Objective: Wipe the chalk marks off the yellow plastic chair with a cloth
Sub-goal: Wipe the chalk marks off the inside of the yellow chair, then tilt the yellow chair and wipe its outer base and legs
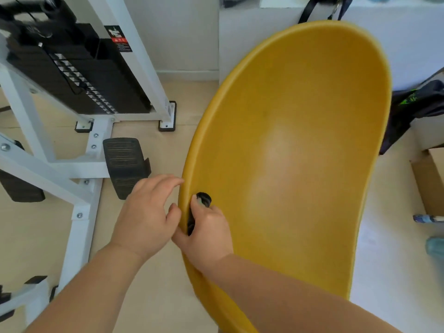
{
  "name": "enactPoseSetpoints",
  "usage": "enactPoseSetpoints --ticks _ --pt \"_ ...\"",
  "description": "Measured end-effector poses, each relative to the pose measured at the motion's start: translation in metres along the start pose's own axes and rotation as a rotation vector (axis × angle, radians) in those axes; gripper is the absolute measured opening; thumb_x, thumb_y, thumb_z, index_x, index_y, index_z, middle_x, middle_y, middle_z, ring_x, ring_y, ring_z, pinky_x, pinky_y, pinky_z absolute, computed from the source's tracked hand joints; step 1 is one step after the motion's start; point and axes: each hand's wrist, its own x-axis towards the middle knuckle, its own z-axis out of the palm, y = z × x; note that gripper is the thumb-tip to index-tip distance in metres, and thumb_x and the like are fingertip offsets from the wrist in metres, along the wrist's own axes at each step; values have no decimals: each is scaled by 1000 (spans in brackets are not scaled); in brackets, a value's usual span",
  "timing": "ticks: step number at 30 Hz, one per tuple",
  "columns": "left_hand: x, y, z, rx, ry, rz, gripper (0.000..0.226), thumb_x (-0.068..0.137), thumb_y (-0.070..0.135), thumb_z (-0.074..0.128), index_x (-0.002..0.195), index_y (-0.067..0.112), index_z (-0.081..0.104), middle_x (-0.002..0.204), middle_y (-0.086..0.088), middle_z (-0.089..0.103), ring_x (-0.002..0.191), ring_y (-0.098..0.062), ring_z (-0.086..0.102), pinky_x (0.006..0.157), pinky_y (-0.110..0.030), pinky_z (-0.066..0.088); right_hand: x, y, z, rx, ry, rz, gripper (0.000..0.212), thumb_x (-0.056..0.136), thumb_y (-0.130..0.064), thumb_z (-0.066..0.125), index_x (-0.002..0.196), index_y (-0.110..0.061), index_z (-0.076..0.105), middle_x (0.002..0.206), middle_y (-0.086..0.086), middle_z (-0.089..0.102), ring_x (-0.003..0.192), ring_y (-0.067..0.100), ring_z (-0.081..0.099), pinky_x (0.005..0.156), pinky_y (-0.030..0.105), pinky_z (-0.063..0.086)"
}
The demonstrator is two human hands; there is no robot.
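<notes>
The yellow plastic chair (300,140) fills the middle and right of the view, its curved shell facing me. A pale smudge shows near the shell's centre. My right hand (206,231) grips a small dark cloth (203,199) and holds it against the chair's left rim. Only a dark wad of the cloth shows above and beside the fingers. My left hand (146,212) is just left of the rim, fingers loosely spread, fingertips reaching toward the edge and holding nothing.
A white-framed weight machine (79,131) with a black weight stack and black foot pedals (123,162) stands at the left on the beige floor. A dark bag (413,109), a cardboard box (430,179) and a bottle (427,218) lie at the right.
</notes>
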Motion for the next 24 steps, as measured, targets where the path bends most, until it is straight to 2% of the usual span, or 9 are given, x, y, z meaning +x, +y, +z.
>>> enactPoseSetpoints --ticks 3,6,10,12,14,16,18,21,24 --pt "-6 18 3 112 -46 55 61 85 9 64 142 24 50 145 -1 50 132 -25 43 107 -52 42 -55 20 -7 -79 -164 -119 54 81 -37 65 123 -5 56 91 4 61 86 26 51 74 30 39" --pt "-22 41 10 325 -150 108 68 82 11 66 146 27 46 156 -5 38 138 -30 37 109 -55 38 -109 47 -27 -141 -380 -213 69 83 -38 61 140 -2 49 112 11 66 97 32 53 87 37 49" --pt "-59 74 25 515 -405 82 68 88 31 64 150 32 37 165 -3 16 152 -28 10 121 -57 11 -175 91 -66 -255 -563 -329 75 87 -37 63 151 -6 40 128 10 64 106 31 51 91 41 49" --pt "-79 90 35 586 -520 105 70 87 45 62 150 36 34 166 0 11 153 -25 2 121 -55 1 -204 116 -87 -288 -627 -374 74 87 -39 61 152 -8 41 127 6 66 101 28 50 88 42 50" --pt "-96 105 44 578 -640 133 73 81 56 60 148 38 37 165 3 16 153 -22 6 120 -54 -4 -224 141 -111 -306 -700 -416 73 84 -42 55 150 -11 45 120 3 67 91 24 47 81 40 49" --pt "-108 113 51 564 -739 190 71 75 64 57 141 41 47 154 9 37 147 -16 25 121 -51 -2 -234 163 -137 -357 -765 -464 77 83 -44 56 152 -15 42 124 0 66 93 23 47 81 35 47" --pt "-114 115 59 541 -740 289 66 72 73 54 130 42 57 136 16 53 132 -9 43 122 -45 11 -237 183 -163 -384 -814 -491 75 83 -42 60 152 -21 41 125 -4 65 93 20 45 83 35 47" --pt "-115 110 71 471 -585 426 70 69 81 50 118 34 69 120 13 67 115 -13 59 109 -40 39 -238 213 -198 -417 -834 -514 69 81 -42 59 147 -27 47 112 -9 66 89 18 45 79 37 49" --pt "-112 104 83 410 -432 466 72 76 79 42 118 28 71 117 5 69 112 -19 63 111 -44 37 -230 234 -236 -477 -853 -491 70 76 -37 54 146 -34 47 119 -16 66 92 16 49 80 34 48"
